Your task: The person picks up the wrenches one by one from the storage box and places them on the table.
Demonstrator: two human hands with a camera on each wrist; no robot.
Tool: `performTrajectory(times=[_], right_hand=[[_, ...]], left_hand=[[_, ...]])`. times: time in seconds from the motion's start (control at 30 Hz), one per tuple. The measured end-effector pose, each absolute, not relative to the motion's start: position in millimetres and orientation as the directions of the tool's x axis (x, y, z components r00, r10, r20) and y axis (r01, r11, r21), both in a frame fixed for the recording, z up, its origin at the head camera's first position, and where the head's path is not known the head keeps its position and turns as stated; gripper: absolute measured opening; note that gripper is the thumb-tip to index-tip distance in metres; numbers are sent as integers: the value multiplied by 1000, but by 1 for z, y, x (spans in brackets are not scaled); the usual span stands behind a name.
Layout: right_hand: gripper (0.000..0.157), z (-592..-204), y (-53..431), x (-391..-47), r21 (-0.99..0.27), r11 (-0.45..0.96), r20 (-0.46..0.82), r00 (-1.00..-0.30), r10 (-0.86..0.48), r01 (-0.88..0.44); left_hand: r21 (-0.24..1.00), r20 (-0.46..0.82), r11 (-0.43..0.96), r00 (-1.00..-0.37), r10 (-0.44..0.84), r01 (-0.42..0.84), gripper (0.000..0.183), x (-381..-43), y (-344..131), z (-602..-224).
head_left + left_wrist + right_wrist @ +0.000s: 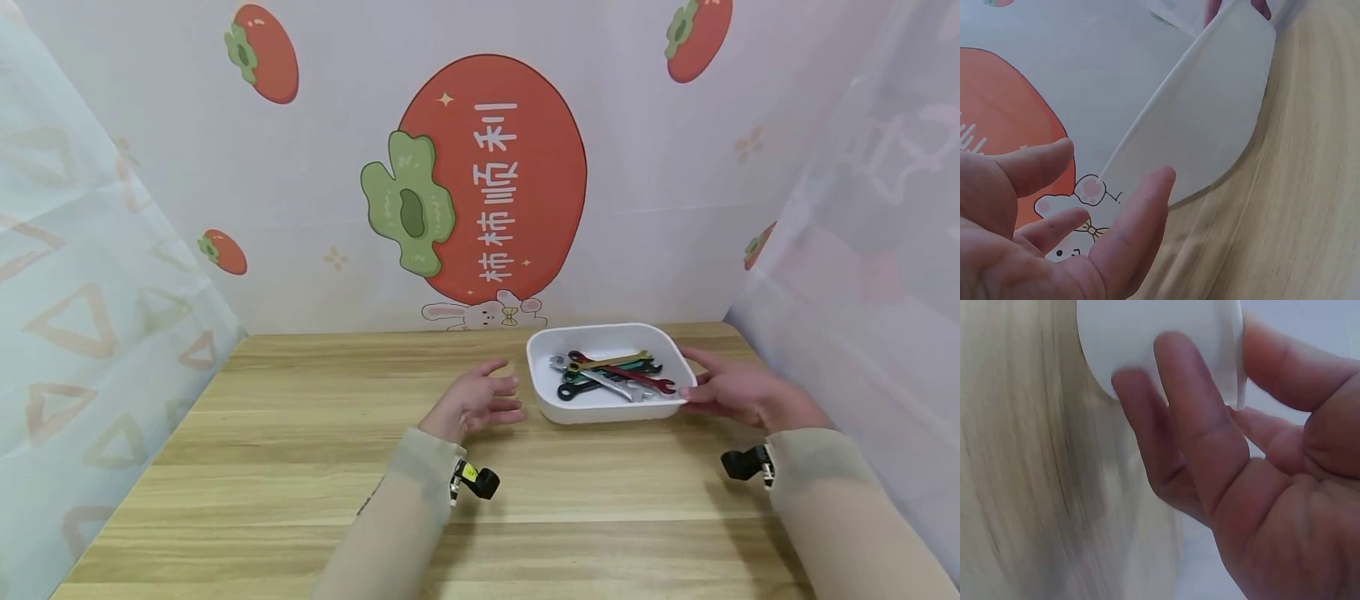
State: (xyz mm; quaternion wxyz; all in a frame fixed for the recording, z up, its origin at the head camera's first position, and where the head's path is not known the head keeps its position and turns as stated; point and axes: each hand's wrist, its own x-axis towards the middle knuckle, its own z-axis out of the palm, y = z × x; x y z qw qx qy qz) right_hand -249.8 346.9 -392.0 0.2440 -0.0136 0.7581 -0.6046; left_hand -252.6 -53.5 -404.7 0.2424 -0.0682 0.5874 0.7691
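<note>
A white plastic basin [558,412] sits toward the back of the wooden table. In it lies a crossed pile of several wrenches, among them a gold one [617,361], a red one [641,379] and a silver one [611,384]. At the basin's right end, my right hand [731,390] grips the rim, with fingers [1191,394] against the outer wall and the thumb over the edge. My left hand [480,402] is held just off the basin's left end, its fingers spread and slightly bent, holding nothing. The left wrist view shows a gap between its fingertips [1161,178] and the wall.
The wooden table [300,467] runs back to a printed curtain [337,167] with persimmon drawings. Further curtains hang along the left [97,275] and right [862,275] sides. A small black camera is strapped to each wrist.
</note>
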Motion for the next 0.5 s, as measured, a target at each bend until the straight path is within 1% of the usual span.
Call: performTrajectory(times=[0.13, 0.23, 0.5], right_hand=[[98, -391, 337, -249, -916, 291, -371, -857, -358, 275], [100, -389, 328, -248, -907, 333, -380, -843, -380, 258], [103, -386, 309, -244, -884, 416, -380, -847, -372, 214]], left_hand=[[868, -396, -196, -873, 284, -457, 62, -253, -52, -406], [878, -390, -180, -880, 271, -444, 58, -253, -51, -406], [911, -380, -96, -906, 189, -402, 57, -254, -57, -408]])
